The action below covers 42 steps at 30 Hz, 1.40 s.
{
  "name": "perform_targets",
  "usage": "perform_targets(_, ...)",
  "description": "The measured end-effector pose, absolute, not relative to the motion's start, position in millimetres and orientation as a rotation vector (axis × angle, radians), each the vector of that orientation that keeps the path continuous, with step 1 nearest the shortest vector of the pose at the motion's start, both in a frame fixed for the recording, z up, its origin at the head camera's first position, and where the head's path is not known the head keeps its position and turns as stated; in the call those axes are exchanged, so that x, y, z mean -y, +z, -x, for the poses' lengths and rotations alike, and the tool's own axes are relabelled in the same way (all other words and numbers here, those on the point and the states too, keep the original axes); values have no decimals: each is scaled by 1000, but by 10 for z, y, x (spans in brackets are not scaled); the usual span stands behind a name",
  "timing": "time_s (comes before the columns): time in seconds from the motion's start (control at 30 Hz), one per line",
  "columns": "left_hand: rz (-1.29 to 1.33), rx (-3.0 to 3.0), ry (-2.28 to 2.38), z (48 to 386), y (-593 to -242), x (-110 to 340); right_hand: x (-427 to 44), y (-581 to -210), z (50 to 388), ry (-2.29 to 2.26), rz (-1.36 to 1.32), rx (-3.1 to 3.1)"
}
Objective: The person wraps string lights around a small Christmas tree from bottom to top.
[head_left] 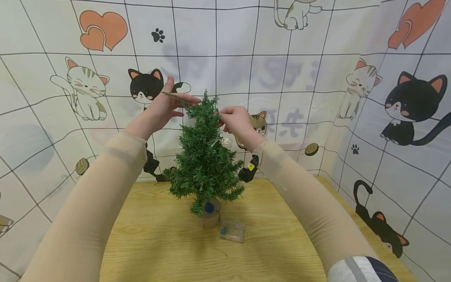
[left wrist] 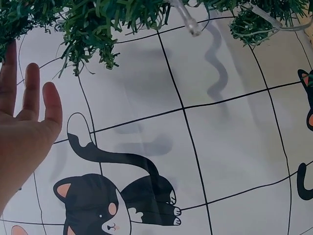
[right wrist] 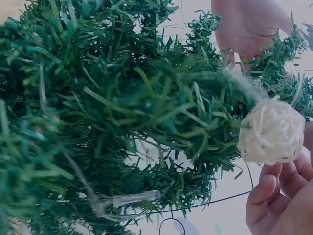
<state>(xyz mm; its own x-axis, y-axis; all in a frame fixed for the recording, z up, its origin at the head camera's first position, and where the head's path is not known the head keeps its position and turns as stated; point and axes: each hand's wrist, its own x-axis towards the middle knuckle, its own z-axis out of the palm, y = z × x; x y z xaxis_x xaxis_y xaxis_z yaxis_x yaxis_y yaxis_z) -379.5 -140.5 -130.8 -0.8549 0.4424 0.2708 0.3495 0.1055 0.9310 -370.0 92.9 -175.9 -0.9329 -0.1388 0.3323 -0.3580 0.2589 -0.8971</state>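
Note:
A small green artificial Christmas tree (head_left: pixel 204 160) stands on a round wooden base (head_left: pixel 210 219). At its upper left my left hand (head_left: pixel 165 106) has its thumb raised and fingers extended; the fingertips reach the branches, and a thin strand or twig crosses the hand. On the other side near the top, my right hand (head_left: pixel 237 122) pinches with curled fingers at what looks like the light string's thin wire, mostly hidden by greenery. A white woven ball (right wrist: pixel 273 131) hangs just below that hand. Clear light string wire (right wrist: pixel 80 171) runs among the branches in the right wrist view.
A clear flat plastic box (head_left: pixel 232 232) lies on the wooden table (head_left: pixel 169 250) in front of the base. Behind the tree hangs a white gridded cloth (head_left: pixel 236 51) printed with cats and hearts. A dark blue round spot (head_left: pixel 209 207) shows on the base.

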Motion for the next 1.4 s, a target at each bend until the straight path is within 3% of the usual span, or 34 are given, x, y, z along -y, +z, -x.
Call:
perform_targets(0.33, -749, -2541, 1925, 3709, -1204, 1563, -938, -1851, 3666, 1862, -513, 2250)
perform_targets(0.63, -796, -3003, 1470, 3512, -964, 1581, -956, -1941, 3605, 1753, -590, 2312)
perform_targets(0.83, -1232, -3258, 1022, 3302, -937, 1433, -1015, -2000, 3569, 1806, -597, 2313)
perform_targets(0.93, -1607, -3379, 657, 3242, -1029, 1349, -1038, -2016, 3565, 1800, -597, 2294)
perform_targets(1.03, -1770, -3522, 333, 3179, -1188, 1297, -1048, -2031, 3566, 1804, -606, 2274)
perform_targets(1.17, -1620, -3726, 276, 3101, -1447, 1245, -1044, -2048, 3565, 1796, -608, 2261)
perform_targets(1.4, -1302, -3648, 711, 3128, -1841, 1098, -1016, -2063, 3551, 1790, -570, 2213)
